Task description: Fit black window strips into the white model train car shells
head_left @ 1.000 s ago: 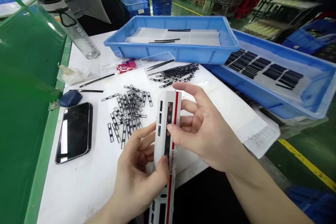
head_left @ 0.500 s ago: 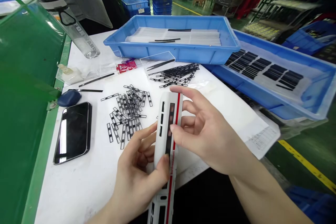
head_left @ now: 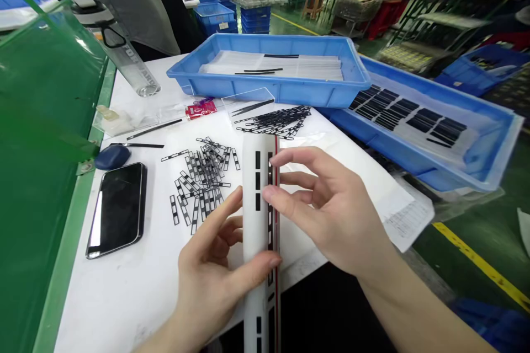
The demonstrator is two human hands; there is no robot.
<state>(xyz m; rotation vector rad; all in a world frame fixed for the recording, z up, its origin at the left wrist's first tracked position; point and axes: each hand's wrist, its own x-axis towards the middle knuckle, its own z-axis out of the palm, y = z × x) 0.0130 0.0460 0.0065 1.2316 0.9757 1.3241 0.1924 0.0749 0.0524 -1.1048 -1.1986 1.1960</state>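
A long white model train carriage shell (head_left: 255, 231) with a red stripe and black window openings is held upright lengthwise in front of me, its roof turned toward me. My left hand (head_left: 226, 262) is closed around its middle, thumb across the front. My right hand (head_left: 327, 204) is at the upper right side; thumb and bent forefinger touch the shell near the windows, the other fingers partly behind it. Behind the shell, a loose pile of small black-framed window strips (head_left: 202, 168) lies on the white table (head_left: 165, 292). Longer strips (head_left: 281, 119) are bunched farther back.
Two blue bins (head_left: 269, 88) with long clear and black strips stand at the back and right. Tweezers (head_left: 253, 107) lie near a clear box. A phone (head_left: 118, 209), a dark blue object (head_left: 111, 156) and a water bottle (head_left: 134, 63) are at left, beside a green panel (head_left: 41, 149).
The carriage shell has rolled so its roof faces me and the red-striped side turns right. My right forefinger has come down from the shell's far end to its side.
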